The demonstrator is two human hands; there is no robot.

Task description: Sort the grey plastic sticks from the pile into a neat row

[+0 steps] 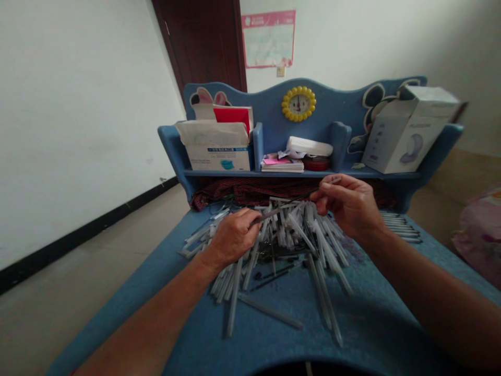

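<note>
My left hand [235,236] is closed round one end of a translucent pen barrel [270,214] above the table. From the barrel's far end a thin dark pen refill [300,197] runs up to my right hand [350,202], which pinches it between thumb and fingers. Barrel and refill lie in one line, with the refill apparently partly inside. Below both hands spreads a heap of clear pen barrels [254,256]. Dark refills and small black parts [274,277] lie in the heap's middle. Right of the right forearm, several dark-tipped pens [401,230] rest in a row.
The blue table [203,334] has a raised shelf [219,174] at its back. On it stand a mask box [219,151], papers [282,166] and a white carton [407,138]. A yellow flower-shaped clock [298,103] is above. Dark checked cloth [235,190] lies beneath the shelf.
</note>
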